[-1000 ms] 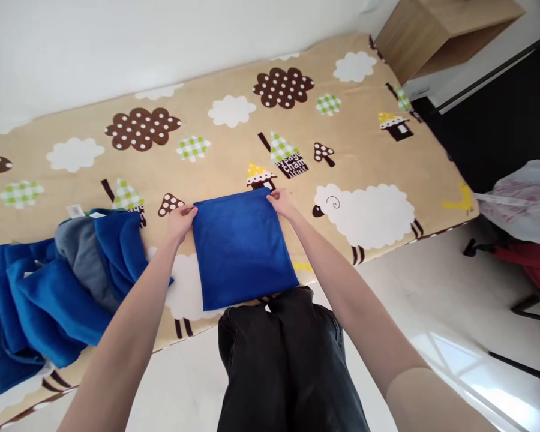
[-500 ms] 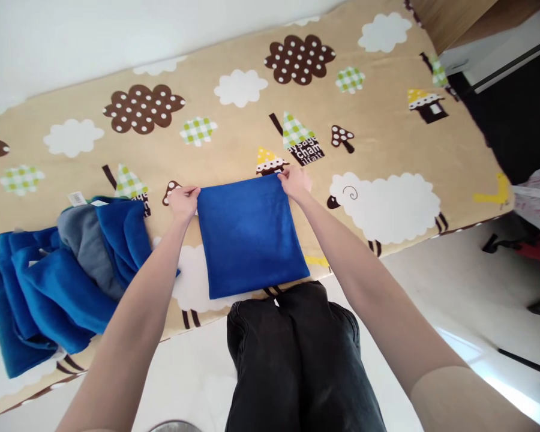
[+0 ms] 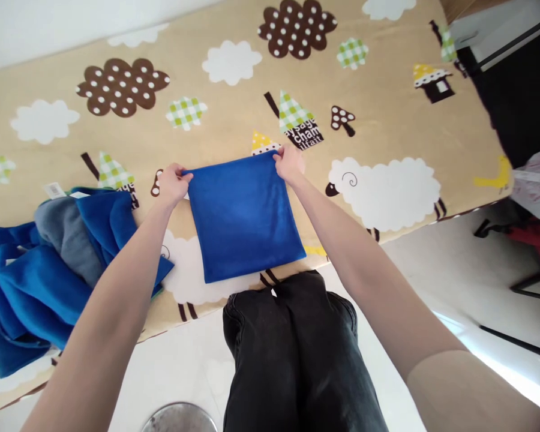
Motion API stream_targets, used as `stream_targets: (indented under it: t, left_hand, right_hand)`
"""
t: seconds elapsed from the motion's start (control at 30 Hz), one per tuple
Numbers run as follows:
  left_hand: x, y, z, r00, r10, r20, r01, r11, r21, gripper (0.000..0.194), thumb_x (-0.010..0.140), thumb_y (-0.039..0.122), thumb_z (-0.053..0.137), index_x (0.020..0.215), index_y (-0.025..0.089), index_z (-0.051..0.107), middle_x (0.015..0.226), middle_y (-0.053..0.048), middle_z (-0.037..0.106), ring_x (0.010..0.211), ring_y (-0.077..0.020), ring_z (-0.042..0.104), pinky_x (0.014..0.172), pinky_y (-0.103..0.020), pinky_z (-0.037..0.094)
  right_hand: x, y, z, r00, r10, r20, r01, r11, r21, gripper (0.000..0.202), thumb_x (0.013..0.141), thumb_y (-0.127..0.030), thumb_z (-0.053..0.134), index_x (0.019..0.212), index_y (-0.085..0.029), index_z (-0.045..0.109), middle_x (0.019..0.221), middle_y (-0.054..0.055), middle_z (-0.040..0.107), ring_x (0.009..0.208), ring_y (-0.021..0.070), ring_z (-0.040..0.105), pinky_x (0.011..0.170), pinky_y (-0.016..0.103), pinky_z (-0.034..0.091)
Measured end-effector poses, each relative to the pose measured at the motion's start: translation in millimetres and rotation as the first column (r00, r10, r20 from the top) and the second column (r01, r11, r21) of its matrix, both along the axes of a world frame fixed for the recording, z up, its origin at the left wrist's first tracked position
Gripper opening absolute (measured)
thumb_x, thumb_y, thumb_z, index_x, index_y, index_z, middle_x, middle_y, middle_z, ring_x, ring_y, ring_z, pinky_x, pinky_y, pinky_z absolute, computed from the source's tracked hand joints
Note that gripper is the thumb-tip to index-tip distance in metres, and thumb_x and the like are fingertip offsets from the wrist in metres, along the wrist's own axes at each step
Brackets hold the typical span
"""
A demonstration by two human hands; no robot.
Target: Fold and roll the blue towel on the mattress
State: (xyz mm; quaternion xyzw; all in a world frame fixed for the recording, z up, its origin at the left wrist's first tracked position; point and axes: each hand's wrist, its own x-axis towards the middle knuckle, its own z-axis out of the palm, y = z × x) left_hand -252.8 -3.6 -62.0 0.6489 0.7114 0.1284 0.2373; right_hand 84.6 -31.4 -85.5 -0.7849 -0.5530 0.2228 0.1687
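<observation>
A square blue fleece cloth [image 3: 245, 219] lies flat in front of me on the printed beige bedding. My left hand [image 3: 174, 183] pinches its far left corner between thumb and fingers. At the far right corner, my right hand [image 3: 290, 163] is closed on the edge of the same cloth. A bit of white label peeks out beside the left corner. To the left is a heap of blue fleece pieces [image 3: 40, 282] with a grey fleece piece [image 3: 69, 234] among them; my left forearm hides part of it.
The bedding [image 3: 373, 120] carries clouds, sheep and houses. My knees in black trousers [image 3: 292, 354] are at its near edge. A round metal object [image 3: 180, 418] is on the floor below. At the far right are a pale plastic bag [image 3: 537, 186] and something red [image 3: 535, 240].
The camera view has shifted, so the bedding and heap appear further left and higher, and more of the round metal object shows. Both hands still hold the cloth's far corners.
</observation>
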Motion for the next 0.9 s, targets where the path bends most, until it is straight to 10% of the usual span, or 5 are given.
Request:
stream_targets:
  t: [0.1, 0.23, 0.43, 0.63, 0.9]
  left_hand:
    - [24, -23, 4.1, 0.994, 0.049, -0.094, -0.024, 0.970, 0.243, 0.047, 0.089, 0.028, 0.057, 0.134, 0.012, 0.057, 0.131, -0.019, 0.061, 0.129, -0.0345, 0.054, 0.112, -0.056, 0.041]
    - [47, -64, -3.7, 0.954, -0.281, -0.106, 0.298, 0.929, 0.218, 0.056, 0.099, 0.036, 0.043, 0.152, 0.017, 0.044, 0.164, -0.015, 0.034, 0.154, -0.0323, 0.024, 0.127, -0.056, 0.015]
    - [65, -105, -16.1, 0.973, -0.226, -0.040, 0.229, 0.959, 0.165, 0.067, 0.102, 0.042, 0.035, 0.162, 0.012, 0.027, 0.171, -0.014, 0.016, 0.160, -0.0292, 0.001, 0.129, -0.056, -0.002]
    - [76, -188, -11.9, 0.853, -0.521, -0.034, 0.521, 0.843, 0.136, 0.064, 0.103, 0.040, 0.035, 0.162, 0.016, 0.031, 0.171, -0.010, 0.018, 0.160, -0.0250, 0.008, 0.130, -0.050, 0.005]
    - [32, -261, -8.2, 0.894, -0.439, -0.087, 0.444, 0.894, 0.058, 0.062, 0.103, 0.036, 0.032, 0.161, 0.015, 0.032, 0.171, -0.009, 0.014, 0.159, -0.0251, 0.007, 0.130, -0.049, 0.007]
  right_hand:
    - [-28, -18, 8.0, 0.986, 0.128, 0.104, -0.143, 0.979, 0.144, 0.048, 0.106, -0.039, 0.030, 0.144, -0.017, 0.050, 0.152, 0.019, 0.046, 0.147, 0.0351, 0.034, 0.120, 0.066, 0.025]
    - [-47, -53, 3.8, 0.882, 0.451, 0.135, -0.469, 0.866, 0.173, 0.058, 0.104, -0.045, 0.033, 0.156, -0.020, 0.039, 0.165, 0.012, 0.033, 0.156, 0.0302, 0.019, 0.127, 0.060, 0.008]
    - [-38, -72, 14.7, 0.939, 0.268, 0.214, -0.282, 0.959, 0.036, 0.068, 0.106, -0.051, 0.026, 0.165, -0.018, 0.019, 0.173, 0.010, 0.012, 0.160, 0.0286, 0.002, 0.126, 0.062, 0.000]
    - [-51, -165, 27.5, 0.677, 0.730, 0.096, -0.734, 0.679, 0.005, 0.064, 0.104, -0.043, 0.036, 0.165, -0.023, 0.024, 0.171, 0.004, 0.021, 0.160, 0.0224, 0.010, 0.130, 0.051, 0.005]
    - [-30, -213, 14.8, 0.845, 0.504, 0.180, -0.507, 0.861, -0.031, 0.061, 0.106, -0.040, 0.032, 0.163, -0.018, 0.029, 0.172, 0.006, 0.013, 0.160, 0.0230, 0.008, 0.130, 0.049, 0.005]
